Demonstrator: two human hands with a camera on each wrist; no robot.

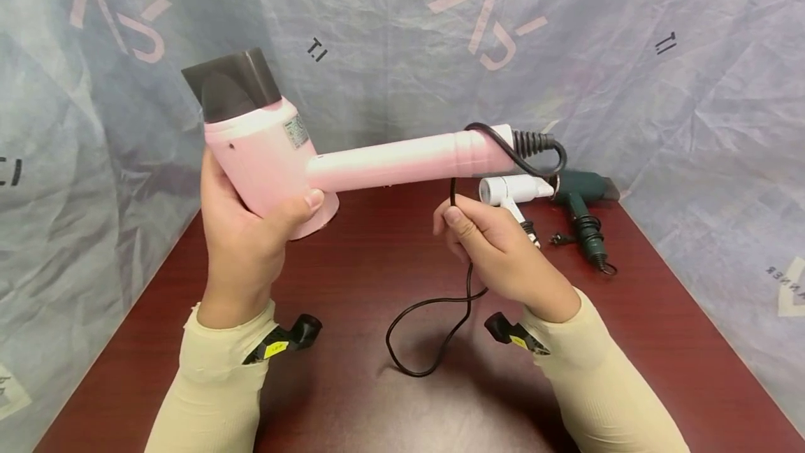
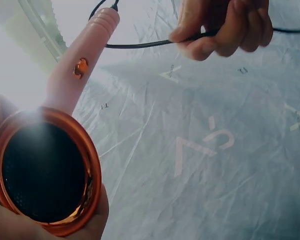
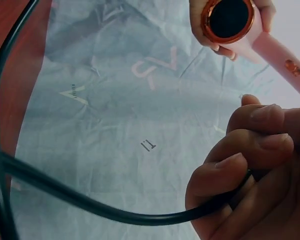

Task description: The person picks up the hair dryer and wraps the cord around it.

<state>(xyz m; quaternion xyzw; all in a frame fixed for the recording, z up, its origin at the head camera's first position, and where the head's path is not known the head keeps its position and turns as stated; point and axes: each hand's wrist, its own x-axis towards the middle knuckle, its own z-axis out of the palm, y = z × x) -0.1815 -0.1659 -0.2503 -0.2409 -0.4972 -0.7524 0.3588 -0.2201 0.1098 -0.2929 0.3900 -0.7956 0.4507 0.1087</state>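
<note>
A pink hair dryer [image 1: 264, 159] with a dark nozzle [image 1: 233, 82] is held up over the table, its handle pointing right. My left hand [image 1: 242, 236] grips its body from below, thumb near the base of the handle. In the left wrist view the copper-rimmed rear grille [image 2: 45, 172] and a copper switch [image 2: 80, 68] show. Black cord [image 1: 434, 299] loops once around the handle's end, and my right hand [image 1: 497, 243] pinches it just below the handle. Past that hand, the cord hangs in a loose loop, also large in the right wrist view.
A white hair dryer [image 1: 512, 189] and a dark green hair dryer [image 1: 581, 191] lie at the back right of the dark red table [image 1: 352, 369]; the green one has cord wound around its handle. Grey printed fabric [image 1: 377, 33] hangs behind and along both sides.
</note>
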